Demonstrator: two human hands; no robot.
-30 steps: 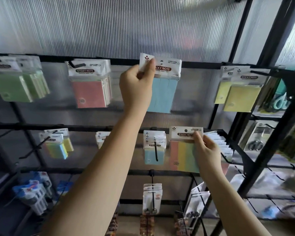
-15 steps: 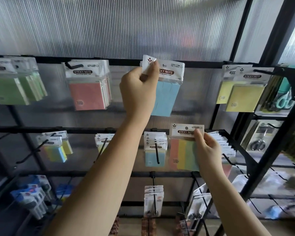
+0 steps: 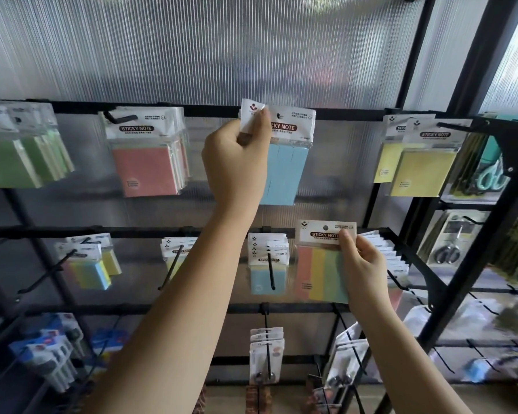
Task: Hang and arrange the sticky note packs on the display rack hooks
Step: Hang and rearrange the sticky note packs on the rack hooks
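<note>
My left hand (image 3: 237, 162) pinches the white header card of a blue sticky note pack (image 3: 284, 171) up at the top black rail (image 3: 210, 110) of the display rack. The hook behind that pack is hidden. My right hand (image 3: 364, 264) holds a multicolour striped sticky note pack (image 3: 317, 273) by its right edge, in front of the second rail. Pink packs (image 3: 145, 165), green packs (image 3: 15, 156) and yellow packs (image 3: 422, 168) hang on top-row hooks. More packs hang on second-row hooks, among them a blue one (image 3: 266, 273).
A black hook (image 3: 271, 271) juts out beside the striped pack. White packs (image 3: 386, 258) fill the hook right of my right hand. Scissors packs (image 3: 452, 243) hang on the right-hand rack, behind its slanted black frame (image 3: 473, 249). Lower hooks carry small items (image 3: 265, 357).
The blue pack and my left hand shifted slightly along the top rail, the pack's header corner now bent under the thumb. My right hand with the striped pack has barely moved.
</note>
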